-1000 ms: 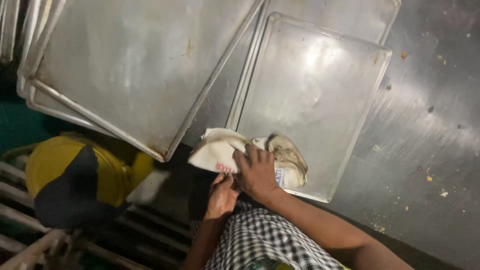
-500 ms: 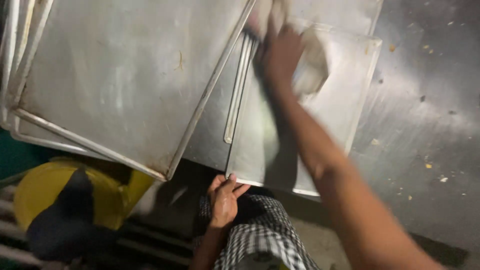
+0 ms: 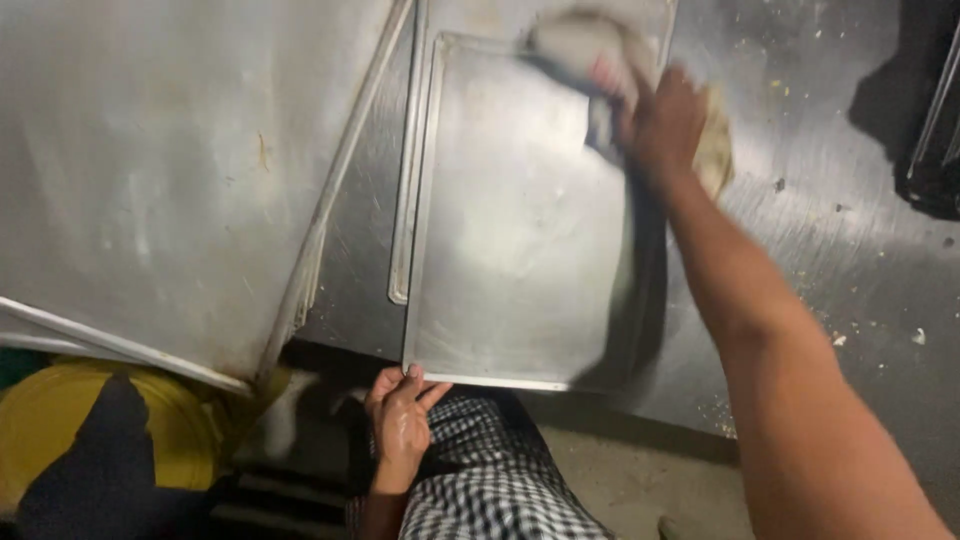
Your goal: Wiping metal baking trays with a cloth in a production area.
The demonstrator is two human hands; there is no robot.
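The steel table [image 3: 850, 250] fills most of the view, speckled with crumbs out toward 3 o'clock. On it at 9 o'clock sits a big stack of metal trays [image 3: 150, 170], tilted, with the edge hanging over the near side. Next biggest is the single baking tray [image 3: 510, 250] dead centre, lying flat, and it's closer and larger in view than 0.5 s ago since the head has dropped in. At 7 o'clock there's a yellow bucket [image 3: 50, 420] below the table edge.

The right hand [image 3: 665, 120] is at 1 o'clock, fingers closed over a pale rag [image 3: 580, 45], pressing it on the tray's far right corner; compared with 0.5 s back it has slid a bit right. The rag is blurred. The left hand [image 3: 400, 420] at 6 o'clock is loosely open, fingertips touching the tray's near rim, holding nothing.
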